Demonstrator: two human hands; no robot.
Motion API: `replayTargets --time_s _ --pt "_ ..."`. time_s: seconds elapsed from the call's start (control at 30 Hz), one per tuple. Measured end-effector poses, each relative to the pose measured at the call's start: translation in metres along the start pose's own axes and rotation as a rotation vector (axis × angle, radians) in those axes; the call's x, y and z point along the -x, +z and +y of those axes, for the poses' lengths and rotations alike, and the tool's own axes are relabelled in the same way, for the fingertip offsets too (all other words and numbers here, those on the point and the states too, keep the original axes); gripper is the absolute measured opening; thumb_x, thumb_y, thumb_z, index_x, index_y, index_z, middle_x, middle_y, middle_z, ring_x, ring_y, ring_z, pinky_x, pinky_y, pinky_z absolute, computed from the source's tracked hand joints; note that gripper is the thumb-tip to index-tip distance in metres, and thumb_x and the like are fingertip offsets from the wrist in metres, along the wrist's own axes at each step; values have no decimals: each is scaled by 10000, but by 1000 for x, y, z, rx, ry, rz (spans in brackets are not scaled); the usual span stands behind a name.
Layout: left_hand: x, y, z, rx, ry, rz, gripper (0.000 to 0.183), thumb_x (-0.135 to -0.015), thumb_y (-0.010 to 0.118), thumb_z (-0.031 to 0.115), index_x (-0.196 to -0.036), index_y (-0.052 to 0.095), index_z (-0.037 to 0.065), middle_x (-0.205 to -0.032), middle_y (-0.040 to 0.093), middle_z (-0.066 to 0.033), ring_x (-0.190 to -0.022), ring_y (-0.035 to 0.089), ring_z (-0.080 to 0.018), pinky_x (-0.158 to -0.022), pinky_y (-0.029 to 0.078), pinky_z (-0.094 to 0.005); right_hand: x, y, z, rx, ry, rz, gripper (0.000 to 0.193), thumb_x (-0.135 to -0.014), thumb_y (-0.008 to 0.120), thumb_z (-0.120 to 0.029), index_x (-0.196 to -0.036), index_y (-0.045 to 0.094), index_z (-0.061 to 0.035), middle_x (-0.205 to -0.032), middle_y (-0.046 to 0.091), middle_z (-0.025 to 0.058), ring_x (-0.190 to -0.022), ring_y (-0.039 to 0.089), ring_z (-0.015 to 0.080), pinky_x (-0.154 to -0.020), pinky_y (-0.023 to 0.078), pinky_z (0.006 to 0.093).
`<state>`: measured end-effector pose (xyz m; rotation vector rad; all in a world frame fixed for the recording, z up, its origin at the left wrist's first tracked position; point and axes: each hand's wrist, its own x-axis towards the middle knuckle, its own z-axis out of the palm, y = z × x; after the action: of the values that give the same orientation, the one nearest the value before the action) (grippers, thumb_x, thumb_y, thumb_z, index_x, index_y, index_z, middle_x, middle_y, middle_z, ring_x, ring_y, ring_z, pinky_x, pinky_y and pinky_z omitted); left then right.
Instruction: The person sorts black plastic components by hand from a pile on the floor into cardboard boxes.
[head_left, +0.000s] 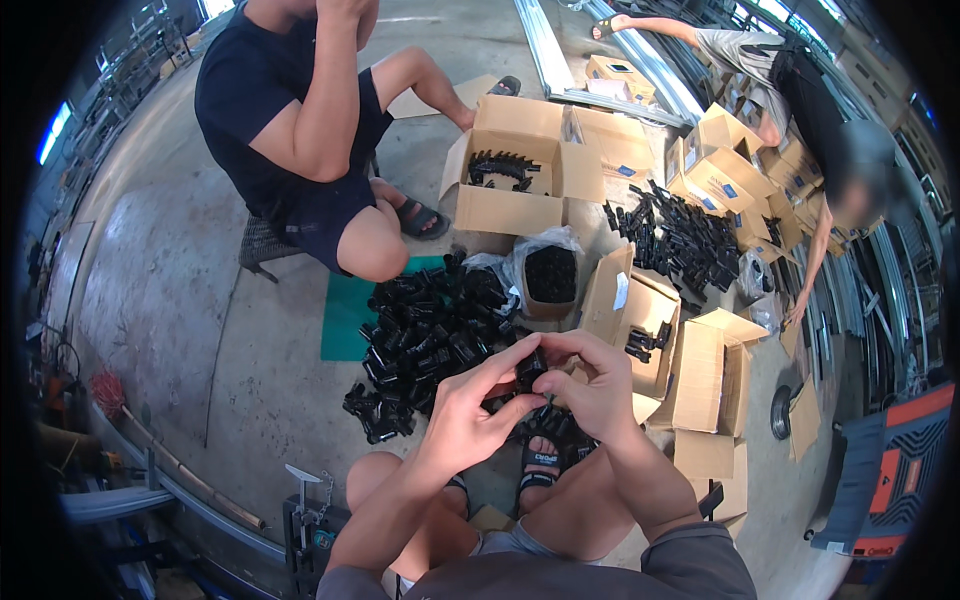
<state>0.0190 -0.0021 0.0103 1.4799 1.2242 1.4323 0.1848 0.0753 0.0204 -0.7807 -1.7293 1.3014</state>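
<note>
Between both hands, above my knees, is a small black cylindrical plastic part [530, 370]. The fingers of my left hand [468, 418] are closed round it from the left. From the other side my right hand [592, 385] pinches it with thumb and fingertips, which hide part of it. Just beyond my hands a large heap of similar black parts [430, 325] lies partly on a green mat [343, 318]. A few more black parts show below my hands, near my sandalled feet.
Open cardboard boxes stand ahead [510, 212] and at right [715, 380]. A bagged box of black pieces [550, 275] is beyond the heap. A second pile [680, 240] lies farther right. One person [290, 130] sits ahead left; another [810, 110] bends at right.
</note>
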Motion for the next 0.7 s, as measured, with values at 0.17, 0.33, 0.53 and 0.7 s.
replayTargets --time_s 0.17,0.33,0.53,0.7 --pt "6 -3 -5 493 -176 131 614 -855 699 -89 -1407 466 47 -1164 684 -127 -1018 669 -158 -866 553 -300 -22 -13 3 -109 -8 55 311 -929 632 -90 -1233 654 -26 -1002 696 57 -845 609 106 -753 472 230" --pt "-3 -24 -3 793 -377 370 528 -946 631 40 -1428 415 55 -1140 658 -199 -989 697 -260 -853 597 -362 -91 -70 79 -32 304 294 262 -1019 539 -221 -1143 680 -38 -960 703 52 -784 616 83 -693 463 225" --pt "-18 -24 -14 769 -556 473 488 -988 576 83 -1439 394 52 -1127 652 -186 -978 701 -236 -861 600 -342 -145 -93 267 547 680 84 251 -930 633 -278 -1092 711 -103 -984 722 101 -851 696 211 -725 537 348" --pt "-20 -22 -23 746 -643 481 523 -982 591 98 -1451 368 40 -1120 651 -201 -996 700 -277 -885 588 -362 -152 -49 350 1094 647 -38 200 -849 626 -143 -1011 742 -134 -1080 700 207 -1028 679 384 -887 551 483"
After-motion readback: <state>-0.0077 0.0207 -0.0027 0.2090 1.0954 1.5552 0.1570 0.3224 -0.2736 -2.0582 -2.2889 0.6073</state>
